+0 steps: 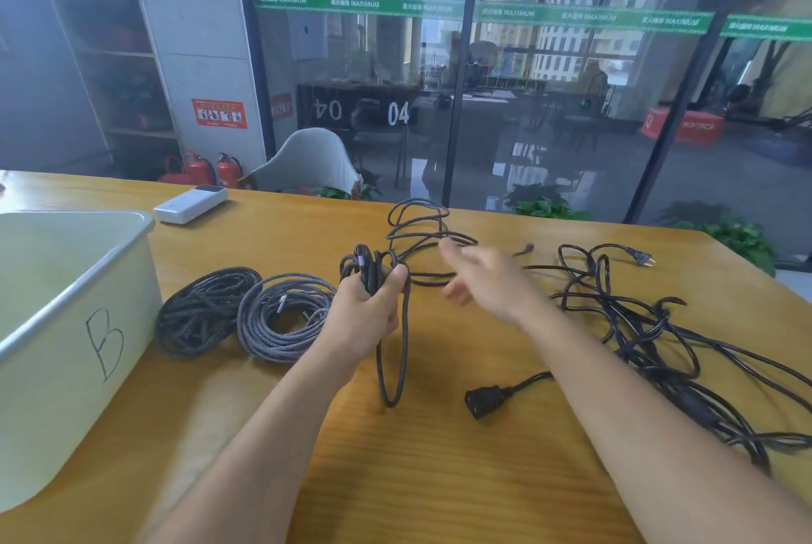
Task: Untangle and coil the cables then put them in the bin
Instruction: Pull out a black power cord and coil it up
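My left hand (373, 306) grips a bunch of loops of a dark braided cable (397, 350) above the wooden table; one long loop hangs down from it and loose turns trail off behind. My right hand (483, 280) is blurred, fingers spread, reaching over the trailing part of that cable and holding nothing I can make out. Two finished coils lie left of my left hand: a black one (202, 310) and a grey one (281, 317). A tangled black power cable (650, 337) with a socket end (483, 400) sprawls at the right. The white bin (66, 323) marked "B" stands at the left.
A white power bank (190, 203) lies at the back left of the table (439, 477). A grey chair (307, 161) stands behind the far edge, in front of a glass wall. Red fire extinguishers (206, 170) sit on the floor at the back left.
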Motion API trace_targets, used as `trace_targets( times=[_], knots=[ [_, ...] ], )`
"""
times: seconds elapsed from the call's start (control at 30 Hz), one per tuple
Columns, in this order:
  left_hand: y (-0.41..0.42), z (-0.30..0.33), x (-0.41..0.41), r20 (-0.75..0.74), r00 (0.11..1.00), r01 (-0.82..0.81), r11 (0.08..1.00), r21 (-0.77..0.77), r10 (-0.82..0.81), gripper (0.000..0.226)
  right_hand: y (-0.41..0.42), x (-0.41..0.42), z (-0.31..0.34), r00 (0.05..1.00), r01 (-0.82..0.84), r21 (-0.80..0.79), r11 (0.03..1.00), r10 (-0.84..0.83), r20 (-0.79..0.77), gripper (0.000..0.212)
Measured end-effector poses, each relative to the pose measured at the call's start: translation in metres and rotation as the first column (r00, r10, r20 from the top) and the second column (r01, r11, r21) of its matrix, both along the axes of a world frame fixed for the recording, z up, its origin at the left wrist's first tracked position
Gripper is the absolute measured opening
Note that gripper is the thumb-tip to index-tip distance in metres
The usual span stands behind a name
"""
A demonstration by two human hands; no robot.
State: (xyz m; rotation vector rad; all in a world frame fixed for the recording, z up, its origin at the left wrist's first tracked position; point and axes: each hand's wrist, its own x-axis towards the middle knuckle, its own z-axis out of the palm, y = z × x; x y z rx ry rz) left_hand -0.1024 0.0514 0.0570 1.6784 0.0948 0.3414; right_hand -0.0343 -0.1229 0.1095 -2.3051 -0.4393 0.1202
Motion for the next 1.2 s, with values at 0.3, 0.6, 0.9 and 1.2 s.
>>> trace_targets(
  times=[0.3, 0.6, 0.9, 1.2],
  knots=[
    [-0.002, 0.005, -0.010, 0.047, 0.995, 0.093, 0.978, -0.188, -0.085, 0.036, -0.027, -0.022, -0.033, 0.991, 0.069, 0.006, 0.998, -0.069, 0.115, 0.043],
    [0.003, 0.008, -0.013, 0.104, 0.979, 0.205, 0.899, -0.387, -0.178, 0.041, -0.029, -0.054, -0.045, 0.812, -0.304, -0.417, 0.857, 0.462, 0.357, 0.045],
    [0.010, 0.026, -0.026, 0.120, 0.956, 0.294, 0.851, -0.435, -0.269, 0.041, -0.059, -0.029, -0.037, 0.820, -0.571, -0.361, 0.737, 0.531, -0.213, 0.040],
    [0.001, 0.028, -0.031, 0.065, 0.890, 0.447, 0.834, -0.324, -0.452, 0.042, -0.096, 0.005, -0.034, 0.953, -0.073, -0.472, 0.879, 0.200, 0.226, 0.040]
  ],
)
